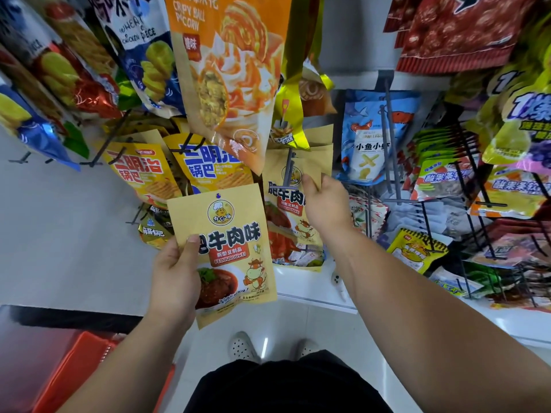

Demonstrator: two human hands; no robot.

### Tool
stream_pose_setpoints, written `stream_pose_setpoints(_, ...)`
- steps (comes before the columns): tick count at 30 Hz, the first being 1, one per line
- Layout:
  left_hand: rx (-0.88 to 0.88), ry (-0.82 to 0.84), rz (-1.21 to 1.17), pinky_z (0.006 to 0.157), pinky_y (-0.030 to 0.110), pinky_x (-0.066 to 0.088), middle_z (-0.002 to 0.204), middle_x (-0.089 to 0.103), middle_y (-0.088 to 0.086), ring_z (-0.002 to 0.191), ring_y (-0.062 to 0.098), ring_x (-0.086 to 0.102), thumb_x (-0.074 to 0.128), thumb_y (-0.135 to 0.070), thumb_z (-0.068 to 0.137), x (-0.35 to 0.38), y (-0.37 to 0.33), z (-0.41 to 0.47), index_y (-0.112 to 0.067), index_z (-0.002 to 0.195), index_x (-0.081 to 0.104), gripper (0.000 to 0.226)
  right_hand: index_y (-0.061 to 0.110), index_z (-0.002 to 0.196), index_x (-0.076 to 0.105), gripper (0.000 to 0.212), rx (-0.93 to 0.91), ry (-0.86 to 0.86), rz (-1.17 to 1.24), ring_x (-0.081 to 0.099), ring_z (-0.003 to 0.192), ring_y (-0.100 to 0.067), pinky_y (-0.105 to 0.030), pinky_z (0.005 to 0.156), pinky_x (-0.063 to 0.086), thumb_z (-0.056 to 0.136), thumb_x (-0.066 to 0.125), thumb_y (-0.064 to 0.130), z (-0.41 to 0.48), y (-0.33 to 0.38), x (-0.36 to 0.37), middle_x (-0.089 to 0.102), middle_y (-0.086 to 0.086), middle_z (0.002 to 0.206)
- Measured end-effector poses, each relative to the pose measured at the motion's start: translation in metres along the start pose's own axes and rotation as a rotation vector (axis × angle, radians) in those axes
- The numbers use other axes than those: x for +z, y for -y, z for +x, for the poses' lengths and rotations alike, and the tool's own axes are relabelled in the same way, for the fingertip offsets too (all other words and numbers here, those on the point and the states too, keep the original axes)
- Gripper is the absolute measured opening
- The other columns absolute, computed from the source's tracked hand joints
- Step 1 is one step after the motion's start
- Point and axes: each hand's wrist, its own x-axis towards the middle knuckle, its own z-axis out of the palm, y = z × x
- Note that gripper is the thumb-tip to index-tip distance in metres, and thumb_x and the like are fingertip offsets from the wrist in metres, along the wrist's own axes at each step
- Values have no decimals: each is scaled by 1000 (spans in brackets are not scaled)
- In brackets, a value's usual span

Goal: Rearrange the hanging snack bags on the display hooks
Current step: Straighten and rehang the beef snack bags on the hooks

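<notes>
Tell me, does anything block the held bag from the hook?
Nothing visible does. The bag in the left hand has open space to the hook; the popcorn bag hangs above, and the right hand pinches the hung bag beside it.

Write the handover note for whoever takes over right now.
Left hand: grips the loose bag by its left edge; the bag is off any hook.
Right hand: pinches the top of the front hung bag on the grey hook.
Done: nothing I can confirm. Matching bags hang behind the front one.
Left: probably thread the loose bag's hole onto that hook, then straighten the row.
</notes>
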Motion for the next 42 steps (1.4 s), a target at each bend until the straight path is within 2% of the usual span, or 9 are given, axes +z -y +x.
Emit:
stream_pose_setpoints(9,36,124,68,92,37,55,108,80,-8,104,10,74,49,-26,110,16,3,3,-23,115,75,26,8,78,66,35,17,-46,-99,62,72,-31,-35,61,47,99,65,36,5,-12,-10,67,-7,73)
stream_pose_setpoints(13,48,205,85,92,34,54,106,80,-11,102,6,74,49,-21,110,30,3,4,-24,112,74,26,16,101,77,19,10,-62,19,72,90,-19,-38,84,58,100,66,31,-23,-35,-23,78,-1,96)
stream_pose_setpoints(18,88,270,99,85,17,51,106,79,-18,103,-2,72,49,-21,110,52,2,9,-20,121,73,26,17,81,71,41,125,38,231,71,79,-21,-43,78,57,103,55,47,-60,-39,-25,76,-3,80)
stream_pose_setpoints(22,81,277,89,76,9,50,95,78,-24,93,-9,71,51,-24,109,67,0,16,-22,115,72,22,18,75,65,34,152,107,333,67,70,-11,-28,66,52,100,65,40,-62,-25,-29,74,0,74)
stream_pose_setpoints(25,58,285,76,79,16,51,98,80,-18,96,-3,73,51,-25,109,74,2,21,-25,112,72,21,5,77,60,43,122,84,329,67,76,-39,-53,74,57,87,72,45,-53,-21,-30,73,-22,87)
stream_pose_setpoints(28,42,305,66,75,12,53,104,80,-13,98,1,73,50,-23,110,79,5,27,-22,120,72,24,4,79,65,37,128,61,301,74,83,-35,-65,81,58,87,74,39,-47,-22,-27,76,-19,87)
stream_pose_setpoints(33,17,311,40,76,15,54,107,80,-8,99,4,74,49,-22,110,83,5,32,-19,122,72,25,3,79,65,51,122,26,282,73,79,-39,-59,76,61,76,74,53,-37,-26,-18,75,-22,86)
stream_pose_setpoints(37,16,299,15,63,6,51,86,79,-19,80,-7,73,50,-20,110,85,9,35,-27,105,71,23,10,66,56,38,118,2,288,52,63,-20,-36,63,45,90,77,32,-35,-28,-18,60,-17,66)
stream_pose_setpoints(42,20,276,31,70,11,51,96,78,-17,89,-3,73,52,-24,109,92,12,45,-27,105,73,21,6,66,55,44,111,-20,232,51,56,-26,-36,61,47,86,77,38,-22,-30,-14,61,-14,62)
